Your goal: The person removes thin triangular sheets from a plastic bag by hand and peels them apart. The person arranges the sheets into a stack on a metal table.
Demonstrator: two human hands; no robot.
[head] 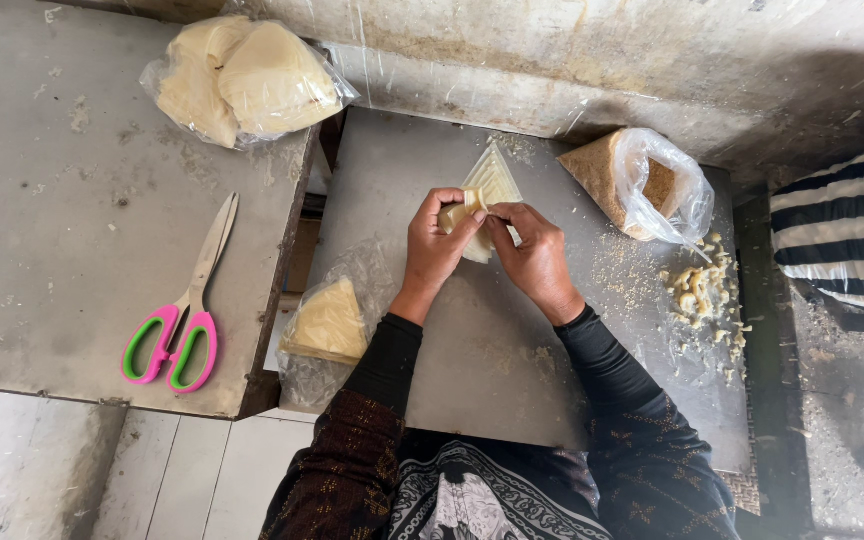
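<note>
My left hand and my right hand meet over a grey metal work surface. Both pinch a small pale piece of dough sheet, folded between the fingertips. Just beyond the fingers lies a stack of pale triangular dough sheets, its tip pointing away from me. The folded piece rests against the near edge of that stack. My sleeves are black.
A clear bag of brown crumbs lies open at the right, with pale scraps scattered near it. A bagged wedge of sheets sits at my left. Pink-and-green scissors and a bag of dough lie on the left table.
</note>
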